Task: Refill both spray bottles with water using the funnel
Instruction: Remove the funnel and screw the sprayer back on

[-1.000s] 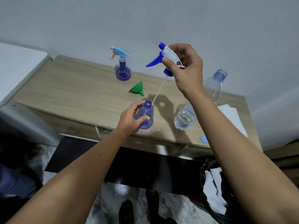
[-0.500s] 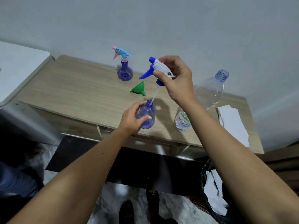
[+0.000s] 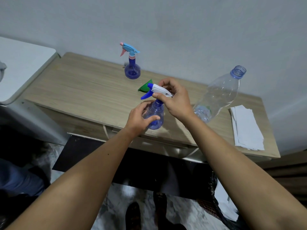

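A small blue spray bottle [image 3: 156,117] stands near the front edge of the wooden table [image 3: 86,95], and my left hand [image 3: 138,119] grips its body. My right hand [image 3: 174,98] holds the white and blue trigger head [image 3: 157,91] down on that bottle's neck. A second blue spray bottle [image 3: 132,68], with a light blue and pink trigger, stands upright at the back of the table. The green funnel [image 3: 145,87] lies on the table behind my right hand, partly hidden by the trigger head.
A large clear water bottle [image 3: 219,95], uncapped and nearly empty, stands to the right of my hands. A stack of white paper [image 3: 245,128] lies at the table's right end. A white surface [image 3: 21,67] adjoins the table on the left.
My right hand has lowered the trigger head from high above the table onto the bottle's neck, its tube now inside. My left hand has kept hold of the bottle.
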Available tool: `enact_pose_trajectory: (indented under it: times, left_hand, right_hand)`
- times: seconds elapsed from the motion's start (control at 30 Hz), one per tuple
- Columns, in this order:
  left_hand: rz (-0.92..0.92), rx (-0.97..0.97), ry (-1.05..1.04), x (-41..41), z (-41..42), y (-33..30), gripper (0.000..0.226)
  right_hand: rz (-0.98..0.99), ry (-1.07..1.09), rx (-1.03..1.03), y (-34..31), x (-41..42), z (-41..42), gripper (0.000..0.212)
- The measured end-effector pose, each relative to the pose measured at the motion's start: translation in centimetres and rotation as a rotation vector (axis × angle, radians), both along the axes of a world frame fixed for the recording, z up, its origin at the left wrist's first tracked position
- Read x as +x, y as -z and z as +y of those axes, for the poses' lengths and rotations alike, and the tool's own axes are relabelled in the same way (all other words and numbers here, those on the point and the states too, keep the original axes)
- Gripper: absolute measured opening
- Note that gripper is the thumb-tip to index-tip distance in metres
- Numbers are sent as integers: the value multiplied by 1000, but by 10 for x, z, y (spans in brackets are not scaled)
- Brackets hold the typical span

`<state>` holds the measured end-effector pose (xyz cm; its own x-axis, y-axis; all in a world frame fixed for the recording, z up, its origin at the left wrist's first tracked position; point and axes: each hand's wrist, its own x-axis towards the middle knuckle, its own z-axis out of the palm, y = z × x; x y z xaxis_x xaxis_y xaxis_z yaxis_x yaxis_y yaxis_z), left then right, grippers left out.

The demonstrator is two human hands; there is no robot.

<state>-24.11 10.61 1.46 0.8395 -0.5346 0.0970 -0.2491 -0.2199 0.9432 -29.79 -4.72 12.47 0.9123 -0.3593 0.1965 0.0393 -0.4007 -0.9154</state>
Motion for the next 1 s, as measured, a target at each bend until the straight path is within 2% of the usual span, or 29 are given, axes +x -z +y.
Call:
enact_pose_trajectory:
  times: [0.2, 0.47, 0.87, 1.0]
  left_hand:
    - [21, 7, -14, -1, 0, 2, 73]
    - [59, 20, -5, -1, 1, -1, 74]
    - [95, 49, -1, -3, -1, -5, 76]
    - [37, 36, 3, -4, 2, -3, 72]
  right_hand:
    - [44, -37, -134, 4, -1, -2, 28]
    - [182, -242, -454, -7, -6, -24, 36]
    - [219, -333, -651, -2, 0, -22, 29]
    - [190, -295, -621, 9, 1, -23, 31]
